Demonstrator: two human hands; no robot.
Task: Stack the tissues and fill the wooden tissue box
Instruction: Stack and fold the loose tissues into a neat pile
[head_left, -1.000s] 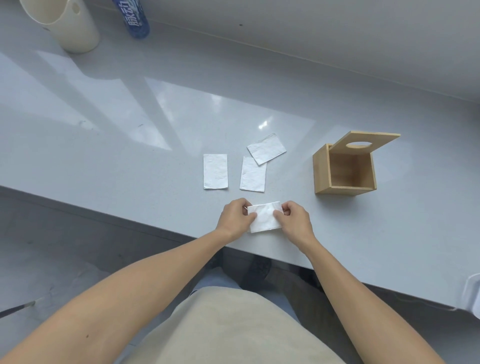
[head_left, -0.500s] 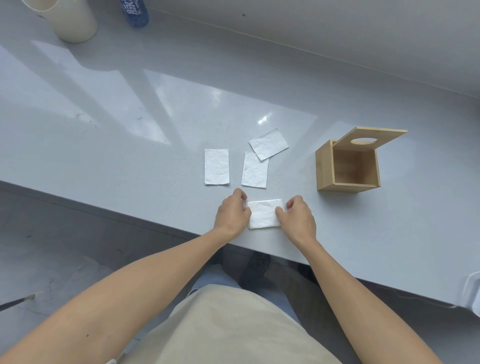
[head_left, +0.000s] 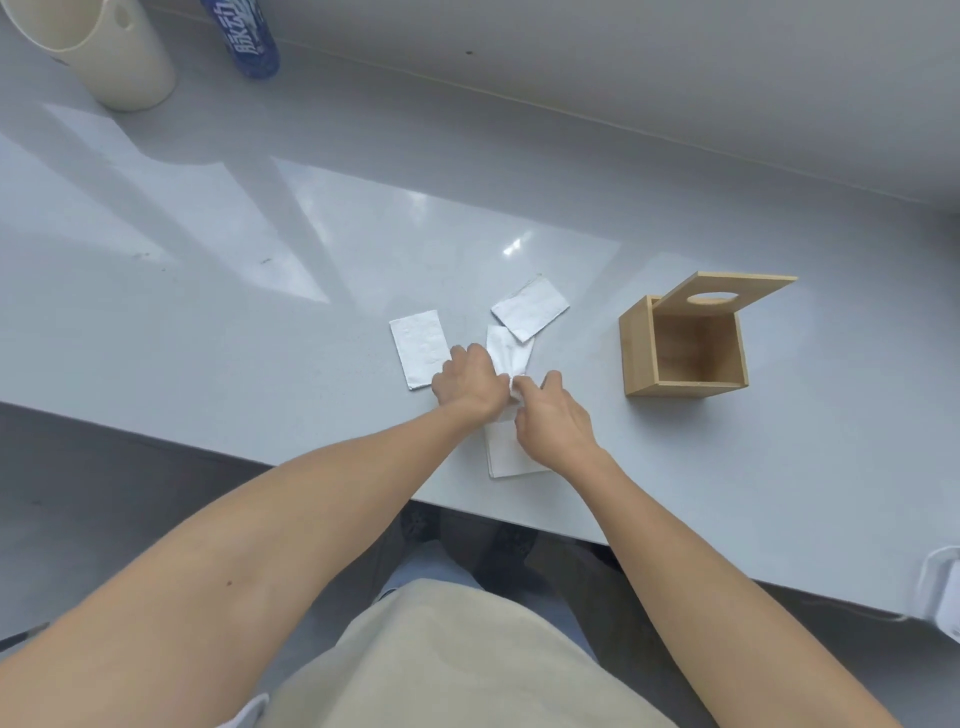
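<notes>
Several folded white tissues lie on the grey counter. My left hand (head_left: 467, 384) and my right hand (head_left: 553, 418) both pinch the near end of the middle tissue (head_left: 511, 351), which lifts and crumples there. A second tissue (head_left: 420, 347) lies flat just left of my left hand. A third tissue (head_left: 531, 306) lies angled behind the middle one. Near the counter edge a flat tissue (head_left: 506, 457) rests partly under my right hand. The wooden tissue box (head_left: 685, 345) stands to the right, hollow inside, its lid with an oval slot tipped up.
A cream cylindrical container (head_left: 98, 47) and a blue-labelled bottle (head_left: 249, 36) stand at the far left of the counter (head_left: 208, 260). The counter's front edge runs just behind my forearms. A white object (head_left: 943, 592) sticks out at the lower right edge.
Both hands left the tissue near the counter edge and moved forward to the middle tissue, which they now pinch and lift at its near end.
</notes>
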